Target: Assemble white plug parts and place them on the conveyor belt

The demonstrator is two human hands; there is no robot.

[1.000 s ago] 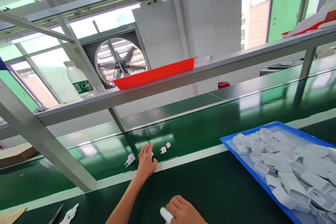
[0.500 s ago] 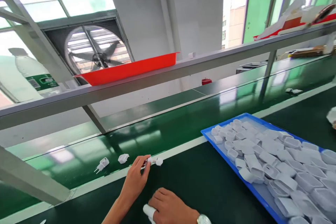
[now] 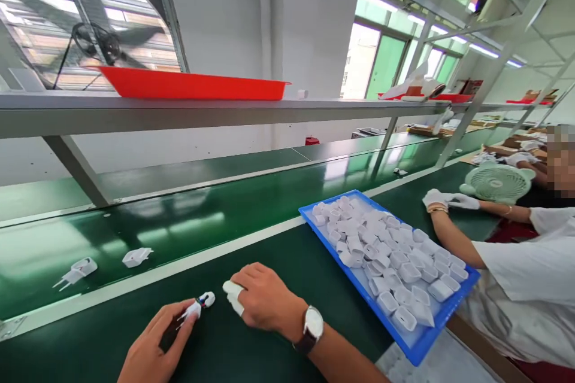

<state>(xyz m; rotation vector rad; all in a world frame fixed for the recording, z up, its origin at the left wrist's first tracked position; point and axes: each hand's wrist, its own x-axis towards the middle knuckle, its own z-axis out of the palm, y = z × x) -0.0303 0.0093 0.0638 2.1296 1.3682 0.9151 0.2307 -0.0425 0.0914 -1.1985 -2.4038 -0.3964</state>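
My left hand (image 3: 155, 347) rests on the green bench near the front edge and pinches a small white plug part (image 3: 197, 305) between thumb and fingers. My right hand (image 3: 265, 299), with a dark watch on its wrist, lies just to the right, curled around a white charger shell (image 3: 233, 297) that sticks out by the thumb. Two more white plug parts (image 3: 74, 271) (image 3: 136, 257) lie on the shiny green conveyor belt (image 3: 188, 221) behind my hands.
A blue tray (image 3: 309, 224) heaped with several white charger shells stands at right. A co-worker in white (image 3: 516, 263) sits beyond it with gloved hands and a small green fan (image 3: 496, 182). A red tray (image 3: 193, 84) lies on the overhead shelf.
My left hand has drawn a plug part off the belt back onto the bench. The view has swung right, bringing the co-worker in. My right hand has kept its shell.
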